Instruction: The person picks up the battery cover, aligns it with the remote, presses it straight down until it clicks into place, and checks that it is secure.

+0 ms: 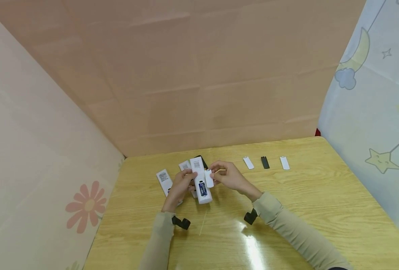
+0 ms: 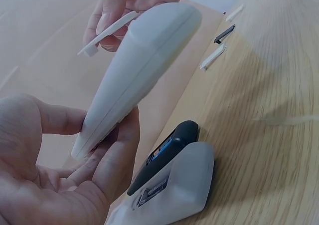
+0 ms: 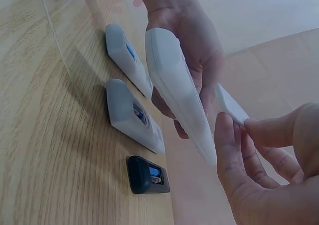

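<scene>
Remote, white [image 1: 198,175], is held above the tabletop [image 1: 287,210] in the left hand [image 1: 180,183], gripped between thumb and curled fingers. Just to the right of this remote, a white cover [image 1: 209,179] is pinched between the thumb and fingers of the right hand [image 1: 229,176]; whether the two pieces touch cannot be told.

By the head view alone, two batteries [image 1: 203,189] are shown seated in the open compartment of the held remote; from both wrists only its smooth end and sides are presented. Lying to the left of it, a second white remote [image 1: 164,180] is partly covered by the left hand. A third white remote [image 3: 134,115] and a black remote [image 3: 148,176], mostly masked behind the held one from the head, are laid out plainly in the right wrist view, batteries visible in both.

Well to the right of the held remote, a row is formed by a white cover piece [image 1: 248,162], a black cover piece [image 1: 265,162] and another white piece [image 1: 285,162]. The printed label [image 1: 196,165] cannot be read. In the left wrist view, the right hand is cut off by the top edge.
</scene>
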### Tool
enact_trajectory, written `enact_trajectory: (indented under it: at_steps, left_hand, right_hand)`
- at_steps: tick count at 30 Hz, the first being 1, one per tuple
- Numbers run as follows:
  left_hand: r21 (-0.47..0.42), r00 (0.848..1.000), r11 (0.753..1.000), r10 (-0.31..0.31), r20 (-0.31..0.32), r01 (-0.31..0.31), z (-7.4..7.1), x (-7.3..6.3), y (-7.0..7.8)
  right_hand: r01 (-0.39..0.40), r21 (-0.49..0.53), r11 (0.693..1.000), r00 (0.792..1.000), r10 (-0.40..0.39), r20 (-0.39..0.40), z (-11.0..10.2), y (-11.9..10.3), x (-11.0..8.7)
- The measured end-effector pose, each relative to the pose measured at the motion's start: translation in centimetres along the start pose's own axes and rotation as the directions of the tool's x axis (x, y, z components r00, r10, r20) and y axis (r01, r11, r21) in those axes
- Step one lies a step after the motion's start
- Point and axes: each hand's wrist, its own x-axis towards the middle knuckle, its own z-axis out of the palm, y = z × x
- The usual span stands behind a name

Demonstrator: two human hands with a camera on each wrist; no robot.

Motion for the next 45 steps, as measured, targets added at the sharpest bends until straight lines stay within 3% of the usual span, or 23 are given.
enact_trajectory:
  at_steps: [21,30,45]
  left_hand:
    - [0.018,1.0,1.0,-0.006,0.022,0.006,0.4,0.4,-0.8]
    - [0.037,1.0,0.999,-0.002,0.023,0.001,0.6,0.3,-0.5]
    - [-0.001,1.0,1.0,0.009,0.028,-0.009,0.9,0.4,-0.2]
  right_hand:
    - [0.003,0.024,1.0,1.0,-0.004,0.023,1.1,0.2,-0.2]
    - [-0.027,0.031,0.999,0.999,0.026,0.03,1.4,0.3,-0.3]
    - [0.004,0.011,1.0,0.999,-0.004,0.049,1.6,0.2,-0.7]
